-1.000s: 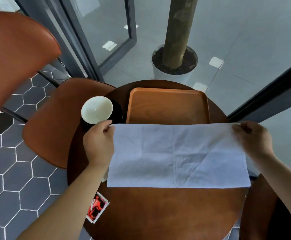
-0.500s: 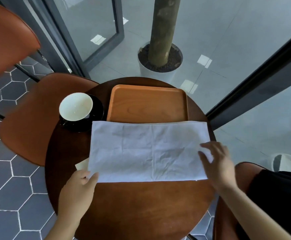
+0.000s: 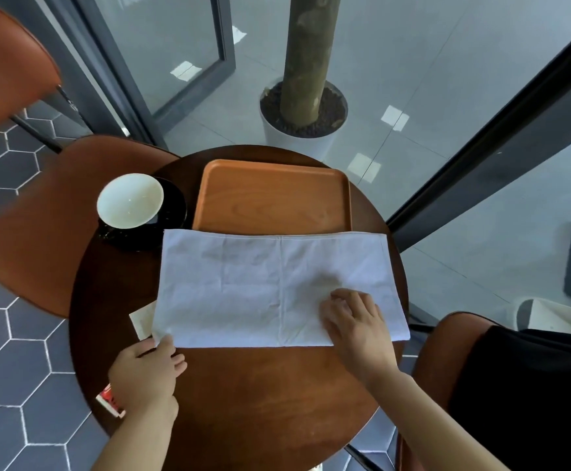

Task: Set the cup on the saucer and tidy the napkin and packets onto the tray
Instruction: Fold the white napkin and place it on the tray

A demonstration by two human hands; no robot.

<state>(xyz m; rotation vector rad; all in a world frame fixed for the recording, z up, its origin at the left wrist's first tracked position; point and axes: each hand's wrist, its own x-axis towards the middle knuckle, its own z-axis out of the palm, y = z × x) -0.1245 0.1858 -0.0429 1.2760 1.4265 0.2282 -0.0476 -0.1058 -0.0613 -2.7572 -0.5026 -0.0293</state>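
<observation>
A white napkin (image 3: 243,287), folded into a long rectangle, lies flat on the round dark table (image 3: 243,402). Its far edge overlaps the near rim of the orange tray (image 3: 273,195). A white cup (image 3: 130,200) stands on the black saucer (image 3: 172,212) at the table's left. My left hand (image 3: 146,372) pinches the napkin's near left corner. My right hand (image 3: 355,321) presses flat on the napkin's right half, fingers spread. A pale packet (image 3: 140,319) peeks out under the napkin's left edge. A red packet (image 3: 109,401) lies at the table's left rim, partly hidden by my left wrist.
Brown chairs stand to the left (image 3: 39,232) and at the near right (image 3: 447,351). A tree trunk in a white planter (image 3: 302,107) stands behind glass beyond the table. Hexagon floor tiles (image 3: 22,368) lie to the left.
The napkin went from held stretched between both hands to lying flat. My hands came down to its near edge; the right one now presses on the cloth, the left grips the corner.
</observation>
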